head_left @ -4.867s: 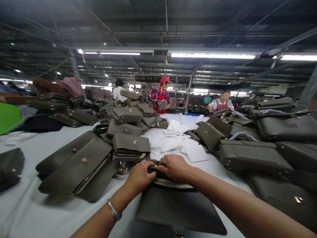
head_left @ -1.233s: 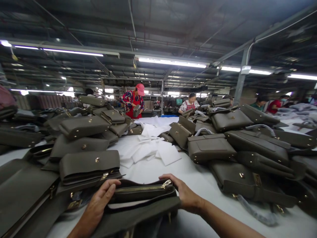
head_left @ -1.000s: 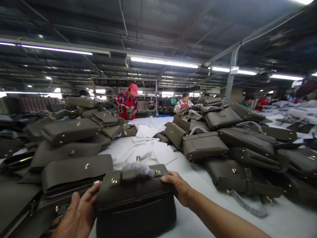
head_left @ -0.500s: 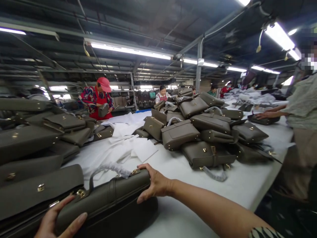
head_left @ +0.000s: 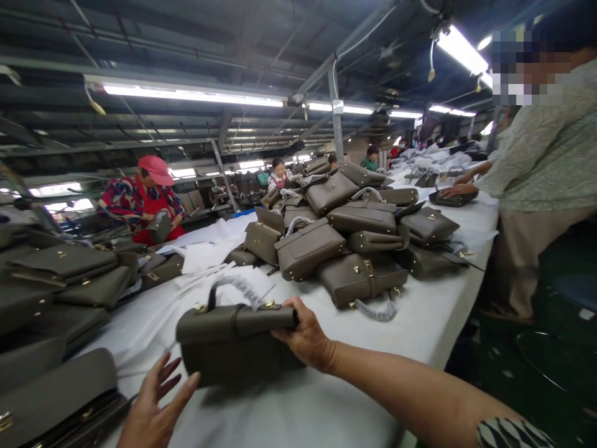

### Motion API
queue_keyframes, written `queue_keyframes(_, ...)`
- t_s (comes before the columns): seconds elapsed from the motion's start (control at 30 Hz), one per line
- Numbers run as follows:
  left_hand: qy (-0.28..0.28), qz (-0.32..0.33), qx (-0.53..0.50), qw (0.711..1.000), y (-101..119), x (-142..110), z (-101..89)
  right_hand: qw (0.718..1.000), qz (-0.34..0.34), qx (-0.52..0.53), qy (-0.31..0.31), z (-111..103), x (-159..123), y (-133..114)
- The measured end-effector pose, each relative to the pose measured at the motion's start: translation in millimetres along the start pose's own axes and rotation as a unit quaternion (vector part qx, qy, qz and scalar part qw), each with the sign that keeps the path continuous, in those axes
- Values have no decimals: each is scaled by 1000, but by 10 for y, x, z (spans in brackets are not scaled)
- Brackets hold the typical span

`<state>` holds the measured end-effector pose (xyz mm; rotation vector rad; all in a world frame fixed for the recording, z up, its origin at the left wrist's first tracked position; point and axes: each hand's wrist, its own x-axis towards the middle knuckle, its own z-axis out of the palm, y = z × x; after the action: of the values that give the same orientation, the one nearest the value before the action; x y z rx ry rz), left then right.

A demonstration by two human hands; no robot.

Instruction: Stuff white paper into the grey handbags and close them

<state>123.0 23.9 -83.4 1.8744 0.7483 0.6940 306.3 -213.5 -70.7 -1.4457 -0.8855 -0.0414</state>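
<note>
1. Gripping the near-black olive leather handbag [head_left: 228, 354] at its upper right corner, the right hand [head_left: 305, 336] is closed on that end, thumb and fingers pinching the edge.
2. The left hand [head_left: 156, 404] is wide open, fingers spread, thumb toward the bag's left end; whether the thumb touches the leather I cannot tell, but it has hold of nothing.
3. Between the two hands, the bag's long axis runs across the view, roughly from one hand to the other, so each end has a hand at it, the right one being nearer since it is in contact.
4. The curved handle, wrapped in clear plastic [head_left: 240, 285], arches up from the bag's top, clear of both hands.
5. Beneath is the white-covered desk [head_left: 359, 386]; how much of the bag's base rests there is too dark to tell.
6. Beyond and to the right lies a heap of similar olive bags [head_left: 310, 249], apart from the held one. At lower left, near the left hand, is an olive leather flap bag [head_left: 69, 379] with gold-coloured hardware.
</note>
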Motion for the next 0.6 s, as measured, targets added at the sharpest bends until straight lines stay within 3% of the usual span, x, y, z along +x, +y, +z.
queue_keyframes(0.13, -106, 35, 18, 994, 264, -46, 728, 982, 11, -102, 159, -725, -8, 213)
queue_keyframes(0.27, -185, 66, 23, 980, 428, -106, 1378, 957, 39, -190, 218, -1229, -209, 377)
queue_keyframes(0.37, -188, 144, 39, 971, 516, -22, 1761, 958, 78, -200, 189, -1379, -354, 273)
queue_keyframes(0.47, -136, 213, 51, 966, 544, 119, 2022, 990, 124, -65, 17, -1528, -394, 74)
queue_keyframes(0.5, -117, 211, 45, 970, 534, 160, 2073, 989, 141, 17, -46, -1605, -389, 32)
queue_keyframes(0.53, -105, 201, 36, 973, 516, 193, 2105, 980, 160, 98, -68, -1695, -379, 16)
queue_keyframes(0.57, -98, 187, 24, 977, 491, 216, 2119, 967, 192, 164, -34, -1794, -364, 27)
queue_keyframes(0.6, -98, 174, 11, 980, 462, 229, 2117, 949, 235, 206, 46, -1896, -344, 62)
